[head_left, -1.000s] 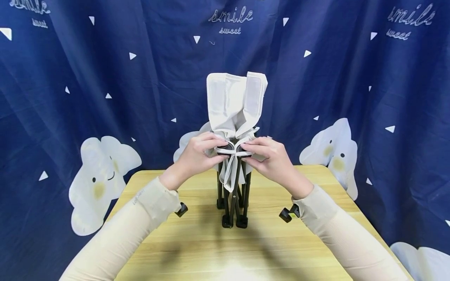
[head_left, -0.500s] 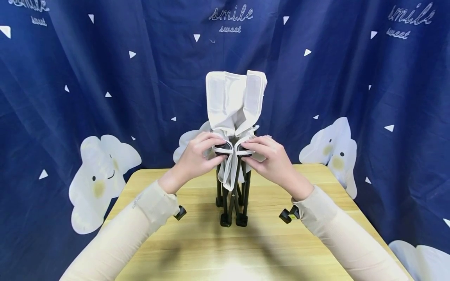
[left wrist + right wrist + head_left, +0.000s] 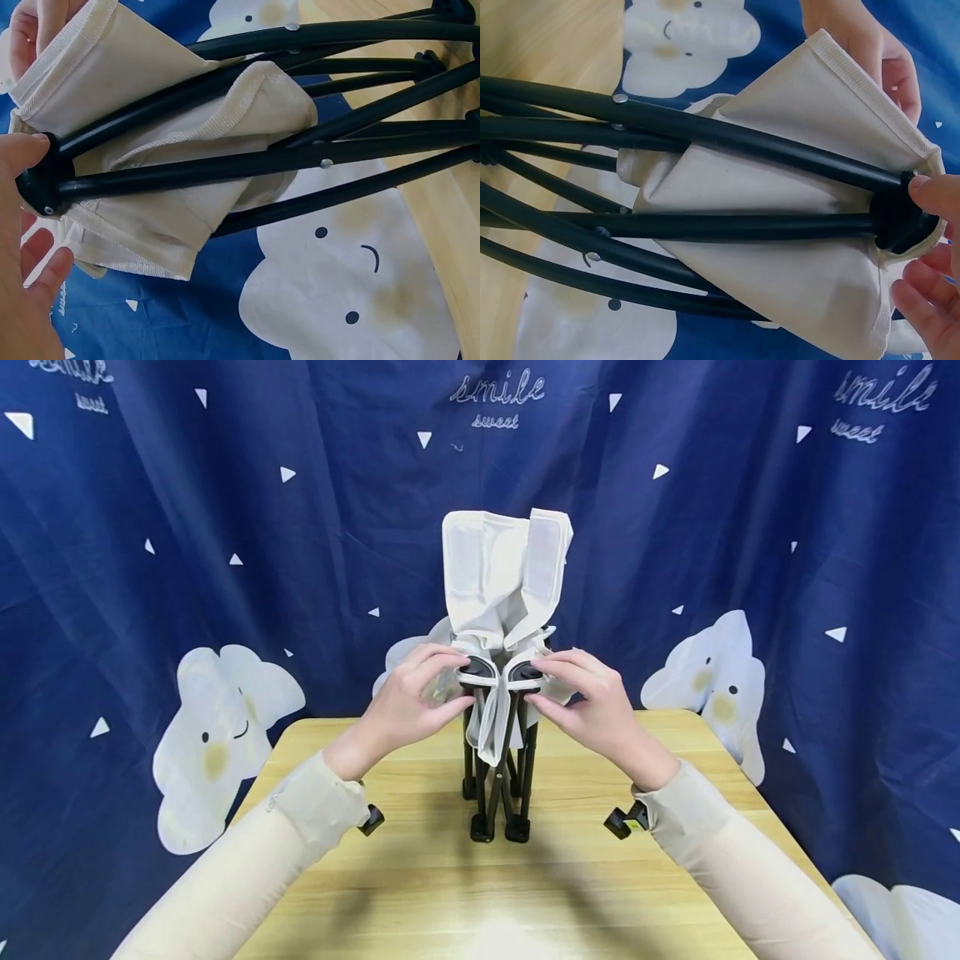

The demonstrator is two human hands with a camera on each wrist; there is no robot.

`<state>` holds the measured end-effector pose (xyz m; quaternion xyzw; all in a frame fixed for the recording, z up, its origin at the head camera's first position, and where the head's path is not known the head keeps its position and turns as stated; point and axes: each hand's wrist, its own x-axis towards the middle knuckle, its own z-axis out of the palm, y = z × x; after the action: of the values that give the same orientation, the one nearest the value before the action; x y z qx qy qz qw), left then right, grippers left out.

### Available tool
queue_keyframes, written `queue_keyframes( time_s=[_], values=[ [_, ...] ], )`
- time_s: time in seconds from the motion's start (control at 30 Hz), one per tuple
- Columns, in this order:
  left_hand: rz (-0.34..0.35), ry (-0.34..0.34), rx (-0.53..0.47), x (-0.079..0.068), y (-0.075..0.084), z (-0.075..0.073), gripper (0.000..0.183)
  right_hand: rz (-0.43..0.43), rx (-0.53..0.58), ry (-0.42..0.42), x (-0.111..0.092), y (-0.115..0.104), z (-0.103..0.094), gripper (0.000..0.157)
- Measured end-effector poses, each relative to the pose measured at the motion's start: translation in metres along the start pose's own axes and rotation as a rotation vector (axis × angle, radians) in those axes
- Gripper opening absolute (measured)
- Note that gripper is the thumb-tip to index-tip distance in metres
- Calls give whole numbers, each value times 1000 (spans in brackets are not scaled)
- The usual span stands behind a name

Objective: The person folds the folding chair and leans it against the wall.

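Observation:
A folded chair (image 3: pixel 504 577) with white fabric and thin black legs stands upright at the middle of the table. Two black plastic corner caps edged in white fabric face me side by side. At the left cap (image 3: pixel 477 672), my left hand (image 3: pixel 397 697) has its fingers above and thumb below, loosely spread; in the left wrist view its thumb (image 3: pixel 30 150) touches the cap's edge. My right hand (image 3: pixel 588 706) frames the right cap (image 3: pixel 525 673) the same way, its thumb (image 3: pixel 934 193) against the black plastic in the right wrist view. Both hands' other fingers look relaxed.
The chair's black feet (image 3: pixel 517 830) rest on the wooden table (image 3: pixel 360 877). Just behind the table hangs a blue curtain (image 3: pixel 337 527) with clouds and triangles. Bare wood surrounds the feet. A small black device hangs below each wrist.
Both hands have loosened from the corner caps and drawn slightly outward, thumbs and fingers spreading wider. The two caps show more fully. The chair itself stays in place.

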<state>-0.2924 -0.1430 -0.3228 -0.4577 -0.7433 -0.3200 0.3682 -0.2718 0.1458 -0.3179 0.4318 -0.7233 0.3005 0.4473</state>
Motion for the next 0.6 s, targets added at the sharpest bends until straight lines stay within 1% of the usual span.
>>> queue_keyframes(
  time_s=[0.13,0.3,0.6],
  values=[
    [-33,6,11,-6,-2,-3,44,10,18,16,-3,2,-3,40],
    [-72,2,10,-14,-5,-5,40,50,45,35,-12,5,-4,38],
    [-45,13,-5,-29,-10,0,40,77,77,30,-28,8,-4,34]
  ],
)
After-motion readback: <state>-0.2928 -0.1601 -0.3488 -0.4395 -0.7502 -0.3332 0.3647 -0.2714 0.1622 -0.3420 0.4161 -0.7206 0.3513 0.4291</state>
